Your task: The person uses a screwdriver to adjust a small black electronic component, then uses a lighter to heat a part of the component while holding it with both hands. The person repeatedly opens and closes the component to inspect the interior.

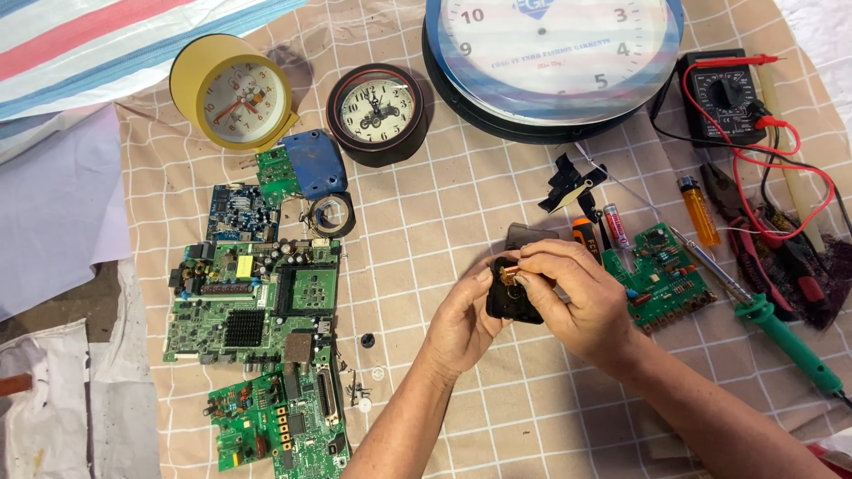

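My left hand (461, 324) cradles a small black clock movement (508, 302) from below and the left. My right hand (572, 297) comes over it from the right, thumb and fingers pinching a small copper-coloured part (509, 276) at the top of the movement. Both hands hover over a beige checked cloth (426, 222). A dark cover piece (528, 236) lies just behind the hands. Loose black clock hands (568, 184) lie farther back.
Green circuit boards (257, 310) fill the left, another board (666, 275) sits by my right hand. Behind stand a yellow alarm clock (232, 91), a small round dark clock (376, 111) and a large wall clock (555, 58). A multimeter (723, 98), soldering iron (781, 337), pliers, lighter (698, 211) lie right.
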